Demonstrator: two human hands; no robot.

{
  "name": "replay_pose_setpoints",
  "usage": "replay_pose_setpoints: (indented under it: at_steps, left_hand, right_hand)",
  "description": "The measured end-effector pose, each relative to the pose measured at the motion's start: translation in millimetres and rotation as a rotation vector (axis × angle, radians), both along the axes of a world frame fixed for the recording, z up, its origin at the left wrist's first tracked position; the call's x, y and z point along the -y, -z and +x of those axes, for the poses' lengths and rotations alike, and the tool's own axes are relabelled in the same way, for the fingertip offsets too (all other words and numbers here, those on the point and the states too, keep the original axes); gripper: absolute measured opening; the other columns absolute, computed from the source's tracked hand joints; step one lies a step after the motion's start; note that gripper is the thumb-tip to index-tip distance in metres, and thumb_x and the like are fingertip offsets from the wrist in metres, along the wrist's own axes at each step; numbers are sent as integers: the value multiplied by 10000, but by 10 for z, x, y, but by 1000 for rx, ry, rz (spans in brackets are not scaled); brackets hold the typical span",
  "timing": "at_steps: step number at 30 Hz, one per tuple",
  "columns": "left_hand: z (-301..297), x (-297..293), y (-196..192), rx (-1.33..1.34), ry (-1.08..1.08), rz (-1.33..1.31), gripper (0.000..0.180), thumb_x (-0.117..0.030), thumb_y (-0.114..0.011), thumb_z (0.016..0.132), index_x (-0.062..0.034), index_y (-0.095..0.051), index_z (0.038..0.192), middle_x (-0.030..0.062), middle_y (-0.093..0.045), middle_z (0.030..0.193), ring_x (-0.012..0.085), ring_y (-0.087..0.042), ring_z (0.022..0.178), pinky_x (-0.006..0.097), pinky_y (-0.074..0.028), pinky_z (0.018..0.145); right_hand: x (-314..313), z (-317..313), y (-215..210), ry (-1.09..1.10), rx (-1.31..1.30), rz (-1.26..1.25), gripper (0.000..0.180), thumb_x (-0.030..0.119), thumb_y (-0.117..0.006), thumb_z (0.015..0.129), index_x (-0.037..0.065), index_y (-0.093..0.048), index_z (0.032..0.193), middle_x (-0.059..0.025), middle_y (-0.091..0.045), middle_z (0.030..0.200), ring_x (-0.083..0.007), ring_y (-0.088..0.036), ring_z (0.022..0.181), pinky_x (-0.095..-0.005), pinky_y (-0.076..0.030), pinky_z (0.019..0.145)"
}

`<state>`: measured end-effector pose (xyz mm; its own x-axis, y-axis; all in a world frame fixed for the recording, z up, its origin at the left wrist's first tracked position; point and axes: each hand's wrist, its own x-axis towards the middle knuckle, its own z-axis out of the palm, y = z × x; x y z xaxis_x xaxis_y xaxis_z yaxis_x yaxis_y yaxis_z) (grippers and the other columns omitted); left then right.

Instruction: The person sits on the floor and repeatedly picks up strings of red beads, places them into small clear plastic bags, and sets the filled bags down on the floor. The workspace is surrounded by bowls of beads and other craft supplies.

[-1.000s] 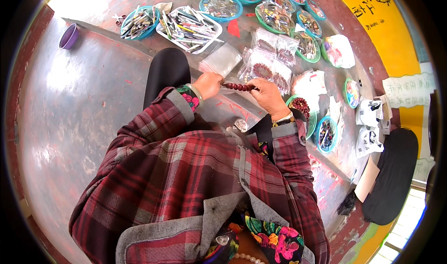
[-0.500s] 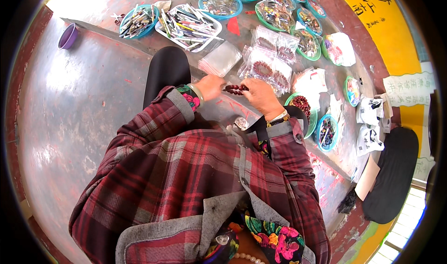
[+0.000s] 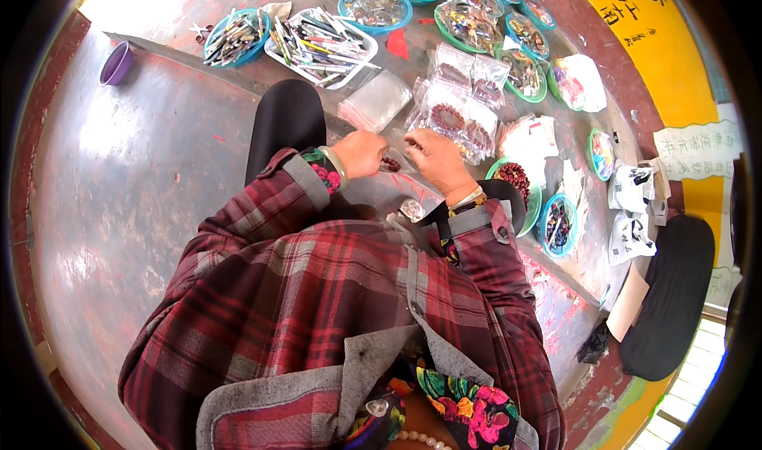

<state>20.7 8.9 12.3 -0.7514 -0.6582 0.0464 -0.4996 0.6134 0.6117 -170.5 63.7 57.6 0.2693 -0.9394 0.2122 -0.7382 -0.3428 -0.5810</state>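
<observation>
My left hand [image 3: 359, 154] is closed, with a dark red beaded bracelet [image 3: 390, 163] showing at its fingertips; only a short stretch of the beads is visible. My right hand [image 3: 441, 163] is just to the right, its fingers bent inward and pressed together. Whatever those fingers hold, if anything, is hidden. Past my hands lie clear plastic bags with red bead bracelets [image 3: 448, 117] inside. A stack of flat clear bags [image 3: 376, 101] rests beyond my left hand. Beside my right knee stands a green bowl of dark red beads [image 3: 514, 177].
A white basket of pens [image 3: 323, 47] and a blue bowl of pens [image 3: 236, 37] stand at the far left. Several bowls of small goods [image 3: 470, 26] line the back. A blue bowl [image 3: 558, 226] is at right; a purple bowl [image 3: 117, 63] sits far left.
My right hand has come off the bracelet and shifted slightly left, its fingers curling. The beads now show less, close to my left fingertips.
</observation>
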Motion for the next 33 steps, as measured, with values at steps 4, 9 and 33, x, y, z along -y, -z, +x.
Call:
replay_pose_setpoints:
  at_steps: [4,9,33]
  left_hand:
    - [81,43,-271,-64,1,10,144,-103,-487,766,-25,-598,814,228,-581,746,410,-561,738,467,-447,641]
    - [216,118,-612,-169,-41,258,166,-78,-476,842,5,-597,920,154,-636,785,266,-611,602,349,-493,535]
    - [85,-35,-419,-994,87,1650,412,-257,-497,915,-32,-427,1253,95,-546,1181,202,-547,1057,409,-456,880]
  right_hand:
    - [32,-234,-74,142,215,148,237,49,-544,749,25,-602,978,-112,-643,914,-222,-630,823,-307,-495,730]
    - [33,-424,-151,82,399,439,433,9,-538,706,21,-554,1138,-77,-605,1078,-170,-567,1022,-304,-458,851]
    - [-41,-248,-368,180,1212,710,230,114,-610,834,53,-590,1054,18,-628,898,-64,-579,726,-202,-471,617]
